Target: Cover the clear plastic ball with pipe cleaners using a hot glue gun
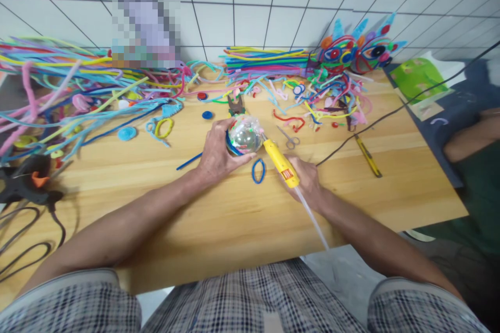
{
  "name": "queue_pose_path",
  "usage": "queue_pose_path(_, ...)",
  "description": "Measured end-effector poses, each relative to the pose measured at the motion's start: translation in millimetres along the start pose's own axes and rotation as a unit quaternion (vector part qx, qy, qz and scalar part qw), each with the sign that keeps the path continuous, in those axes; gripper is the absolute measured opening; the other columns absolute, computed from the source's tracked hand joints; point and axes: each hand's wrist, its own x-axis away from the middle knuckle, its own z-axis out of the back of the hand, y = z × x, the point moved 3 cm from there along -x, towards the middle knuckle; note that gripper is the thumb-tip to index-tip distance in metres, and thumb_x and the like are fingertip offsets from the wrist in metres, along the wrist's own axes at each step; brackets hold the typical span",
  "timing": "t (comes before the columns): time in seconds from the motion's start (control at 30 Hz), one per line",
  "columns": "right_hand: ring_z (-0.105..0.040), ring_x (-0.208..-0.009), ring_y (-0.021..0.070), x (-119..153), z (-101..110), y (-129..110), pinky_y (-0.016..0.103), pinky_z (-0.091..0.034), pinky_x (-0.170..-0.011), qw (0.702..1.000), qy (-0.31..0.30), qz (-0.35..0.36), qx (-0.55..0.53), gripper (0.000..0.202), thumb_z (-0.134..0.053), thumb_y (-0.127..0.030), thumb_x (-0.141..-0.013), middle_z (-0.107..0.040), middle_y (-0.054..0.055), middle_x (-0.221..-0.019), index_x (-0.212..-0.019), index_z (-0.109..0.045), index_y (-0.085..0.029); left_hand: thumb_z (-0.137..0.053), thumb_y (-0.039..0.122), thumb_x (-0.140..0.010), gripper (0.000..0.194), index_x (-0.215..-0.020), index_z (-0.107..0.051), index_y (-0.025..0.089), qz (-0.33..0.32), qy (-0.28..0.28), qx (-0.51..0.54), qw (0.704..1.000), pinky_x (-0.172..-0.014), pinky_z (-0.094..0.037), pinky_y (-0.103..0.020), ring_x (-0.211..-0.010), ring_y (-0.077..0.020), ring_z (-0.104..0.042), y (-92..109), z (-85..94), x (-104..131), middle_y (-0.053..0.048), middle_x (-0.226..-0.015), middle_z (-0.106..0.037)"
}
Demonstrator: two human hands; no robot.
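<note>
One clear ball [245, 138] is grasped in the left hand [216, 155], near the head view's centre. At its three o'clock edge, the nozzle of a yellow glue gun [280, 162] is held by the right hand [307, 179]. Pliers [236, 104] are seen at eleven, a blue loop [253, 171] at five.

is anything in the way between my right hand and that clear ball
Only the yellow glue gun held in your right hand, its tip at the clear ball. The blue loop lies nearer you, outside that gap.
</note>
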Motion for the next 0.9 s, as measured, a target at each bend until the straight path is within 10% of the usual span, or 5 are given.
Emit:
queue_pose_path(0.6, -0.078, -0.073, 0.0188, 0, -2, 1, 0.028, -0.063, -0.067, 1.0, 0.02, -0.006, -0.014, 0.031, -0.068, -0.017, -0.109, -0.082, 0.002, -0.095, -0.139, -0.066, -0.023, -0.1, 0.075, -0.077, 0.108, -0.158, -0.044, 0.03, 0.003, 0.007, -0.017, 1.0, -0.114, -0.063, -0.063, -0.137, -0.0405, -0.071, 1, -0.6, -1, -0.015, -0.148, -0.066)
queue_pose_path(0.9, -0.066, -0.064, 0.0154, -12, 1, 5, 0.028, -0.056, -0.061, 0.986, -0.01, -0.127, -0.107, 0.006, -0.069, -0.031, -0.11, -0.072, -0.002, -0.083, -0.112, -0.069, -0.026, -0.099, 0.077, -0.076, 0.112, -0.16, -0.044, 0.027, 0.021, 0.022, -0.007, 1.0, -0.118, -0.061, -0.063, -0.136, -0.0409, -0.071, -4, -2.5, 1, -0.015, -0.148, -0.065)
